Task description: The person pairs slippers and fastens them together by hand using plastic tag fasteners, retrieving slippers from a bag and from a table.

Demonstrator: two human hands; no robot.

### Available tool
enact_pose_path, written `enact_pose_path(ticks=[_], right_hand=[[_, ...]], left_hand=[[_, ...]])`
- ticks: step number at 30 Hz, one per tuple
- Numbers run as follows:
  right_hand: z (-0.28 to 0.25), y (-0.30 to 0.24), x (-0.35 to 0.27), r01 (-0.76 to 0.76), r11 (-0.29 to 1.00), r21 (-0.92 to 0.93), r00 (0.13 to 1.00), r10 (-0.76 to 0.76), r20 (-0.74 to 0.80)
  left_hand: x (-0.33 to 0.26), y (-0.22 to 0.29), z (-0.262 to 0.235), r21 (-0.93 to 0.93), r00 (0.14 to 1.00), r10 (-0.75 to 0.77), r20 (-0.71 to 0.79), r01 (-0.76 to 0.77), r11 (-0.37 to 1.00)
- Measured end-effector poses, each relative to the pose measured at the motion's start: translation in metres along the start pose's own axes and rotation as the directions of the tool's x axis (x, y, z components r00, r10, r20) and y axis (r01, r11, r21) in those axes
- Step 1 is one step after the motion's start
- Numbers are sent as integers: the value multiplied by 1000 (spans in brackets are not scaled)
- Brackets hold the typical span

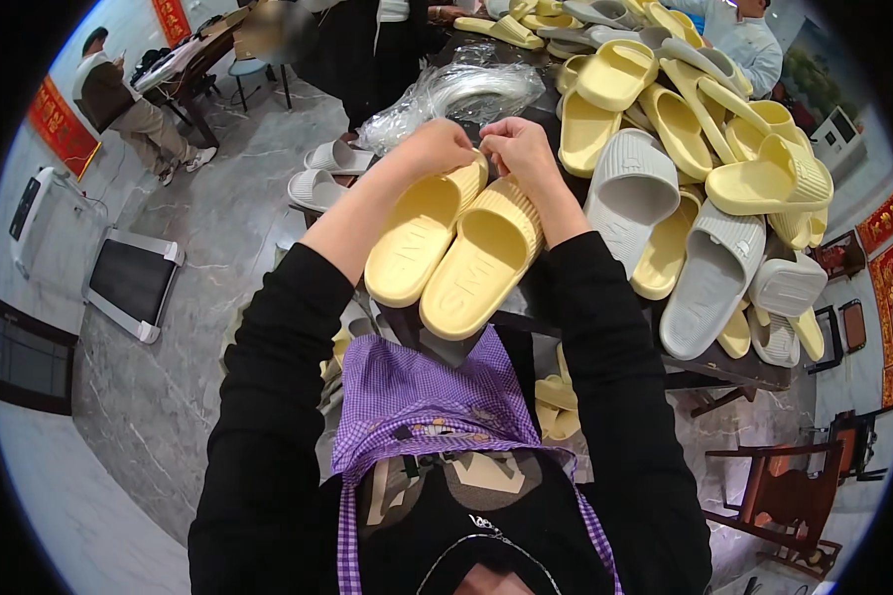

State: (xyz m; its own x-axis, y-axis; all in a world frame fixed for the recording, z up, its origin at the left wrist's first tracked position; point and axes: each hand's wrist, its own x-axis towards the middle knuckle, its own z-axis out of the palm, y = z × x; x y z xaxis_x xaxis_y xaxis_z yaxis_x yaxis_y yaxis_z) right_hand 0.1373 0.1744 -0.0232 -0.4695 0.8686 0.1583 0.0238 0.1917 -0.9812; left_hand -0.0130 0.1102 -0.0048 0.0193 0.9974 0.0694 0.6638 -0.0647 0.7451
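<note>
A pair of yellow slide slippers, the left one (404, 248) and the right one (474, 273), lies side by side at the table's near edge, heels toward me. My left hand (433, 149) is closed in a pinch at the toe end of the left slipper. Just across from it, my right hand (522, 154) pinches above the toe of the right slipper. Whatever the fingertips hold is too small to make out. Behind the hands lies a bundle of clear plastic strips (476, 91) in crinkled wrap.
A heap of yellow and grey slippers (633, 178) covers the table's right side and far end. Two grey slippers (318, 188) stick out at the left. People (749, 45) are near the table's far end. A wooden chair (779, 491) stands at the lower right.
</note>
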Motion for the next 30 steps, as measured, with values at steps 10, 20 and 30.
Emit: enact_pose_path(ticks=[10,20,30], right_hand=[[2,-5,-14,194,966,-173,981,-188,51],[5,-12,-16,177,982,-71,979,-168,113],[1,-13,-28,209,892,-400,976,-218,24]], left_hand=[[3,-2,14,-229,985,-160,59,170,959],[-4,0,9,-372,972,-203,114,232,899],[-28,-8,9,-466,977,-211,3,188,865]])
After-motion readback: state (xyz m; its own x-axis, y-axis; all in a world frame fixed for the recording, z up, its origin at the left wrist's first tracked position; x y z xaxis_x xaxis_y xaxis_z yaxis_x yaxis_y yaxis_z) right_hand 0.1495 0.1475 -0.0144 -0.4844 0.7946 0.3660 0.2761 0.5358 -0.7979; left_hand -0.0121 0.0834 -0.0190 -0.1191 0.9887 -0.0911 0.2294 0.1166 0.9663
